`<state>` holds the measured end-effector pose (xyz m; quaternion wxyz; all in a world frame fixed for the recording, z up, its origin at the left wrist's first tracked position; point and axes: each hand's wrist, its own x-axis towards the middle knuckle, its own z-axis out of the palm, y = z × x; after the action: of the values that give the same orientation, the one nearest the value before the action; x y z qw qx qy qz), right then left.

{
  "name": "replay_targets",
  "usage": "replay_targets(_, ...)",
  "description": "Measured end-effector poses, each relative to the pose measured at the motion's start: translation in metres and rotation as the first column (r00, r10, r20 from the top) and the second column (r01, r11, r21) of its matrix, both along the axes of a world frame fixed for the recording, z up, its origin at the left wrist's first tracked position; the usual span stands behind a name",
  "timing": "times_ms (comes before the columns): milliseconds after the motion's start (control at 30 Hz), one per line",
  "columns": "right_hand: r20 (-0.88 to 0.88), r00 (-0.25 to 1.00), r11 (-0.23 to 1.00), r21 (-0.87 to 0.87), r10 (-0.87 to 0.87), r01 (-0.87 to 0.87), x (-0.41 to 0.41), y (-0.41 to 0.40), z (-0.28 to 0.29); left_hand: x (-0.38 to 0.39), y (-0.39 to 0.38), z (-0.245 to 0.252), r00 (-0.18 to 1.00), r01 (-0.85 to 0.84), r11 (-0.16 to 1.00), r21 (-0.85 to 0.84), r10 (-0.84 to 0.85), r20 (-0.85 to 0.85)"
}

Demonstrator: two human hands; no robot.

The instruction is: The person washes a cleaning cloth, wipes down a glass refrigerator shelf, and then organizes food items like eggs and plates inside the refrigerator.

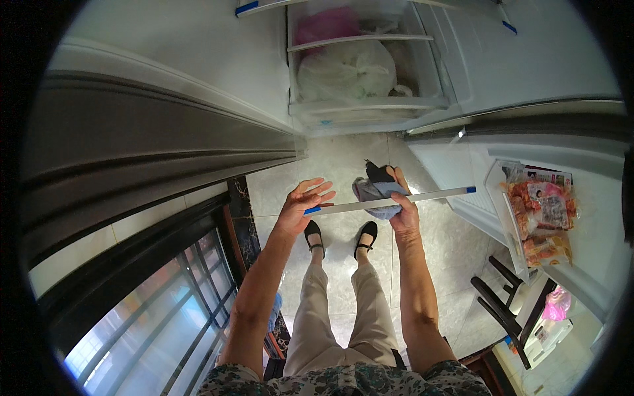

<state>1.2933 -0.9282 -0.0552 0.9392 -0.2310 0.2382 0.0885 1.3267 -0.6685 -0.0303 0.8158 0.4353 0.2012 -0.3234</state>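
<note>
A white edge strip with blue end caps [364, 204], like those on the refrigerator shelves, spans the space between my hands. Faint lines beyond it suggest a clear pane, though its outline is hard to make out. My left hand [301, 205] supports the left end, its fingers spread. Farther along, my right hand [406, 210] grips the strip with the thumb on top. That same hand also holds a bunched grey-blue cloth [379, 190] with a dark part, pressed against the strip.
Ahead is the open refrigerator, with a drawer [369, 104] of plastic bags. Its right door [446, 163] has a bin of packaged food [542, 208]. The left door [148, 123] stands open too. A black-legged chair [500, 302] is at right, and a barred window [168, 307] at left.
</note>
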Motion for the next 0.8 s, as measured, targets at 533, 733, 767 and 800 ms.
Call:
replay_targets(533, 0.008, 1.0, 0.999, 0.049, 0.016, -0.017, -0.001, 0.009, -0.025, 0.009, 0.016, -0.019, 0.994, 0.094, 0.995, 0.026, -0.095, 0.053)
replay_targets(733, -0.025, 0.999, 0.998, 0.053, -0.026, 0.028, -0.021, 0.017, -0.017, -0.001, 0.025, -0.007, 0.994, 0.101, 0.993, 0.064, -0.103, 0.025)
replay_targets(767, -0.047, 0.998, 0.998, 0.062, -0.031, 0.033, -0.025, 0.019, -0.014, -0.003, 0.027, -0.003, 0.994, 0.106, 0.992, 0.065, -0.108, 0.023)
replay_targets(800, -0.067, 0.997, 0.997, 0.069, -0.028, 0.033, -0.029, 0.018, -0.012, -0.008, 0.025, -0.001, 0.995, 0.097, 0.993, 0.064, -0.098, 0.01)
